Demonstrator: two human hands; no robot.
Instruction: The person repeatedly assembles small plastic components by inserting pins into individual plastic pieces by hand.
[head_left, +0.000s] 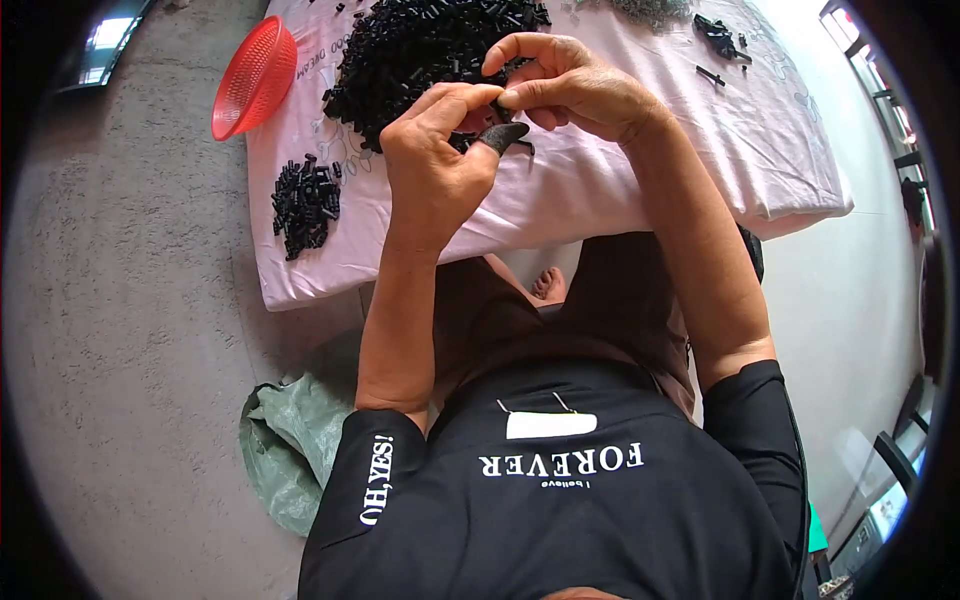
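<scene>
Black short-sleeved shirt (pixel 650 520), white print across chest and one sleeve, worn by the person; dark trousers (pixel 610 290) beyond it.

Bag (pixel 290 445), green thin plastic, crumpled, low at the person's left; contents cannot be made out.

Bare foot (pixel 548 286), one, showing between the knees.

Table (pixel 560 205), covered with pale pink printed cloth; both hands above its near part.

Left hand (pixel 440 155): black cover (pixel 503 135) on the thumb; thumb and forefinger closed on a small dark piece (pixel 500 112), partly hidden by the fingers.

Right hand (pixel 580 92): brought together with the left, thumb tip at the same piece, forefinger bent above it; whether it also grips, cannot tell.

Small pile (pixel 305 208), short black tubular pieces, loose on the cloth, left of the left hand.

Basket (pixel 255 85), red, perforated, round-rimmed, tilted at the table's left edge; its holed wall faces up in view.

Large heap (pixel 415 55), many black pieces of like kind, loose on the cloth beyond the left hand.

Black cluster (pixel 718 38), with stray pieces beside it, right of the right hand.

Clear heap (pixel 655 12), small translucent pieces, at the far edge of view.
</scene>
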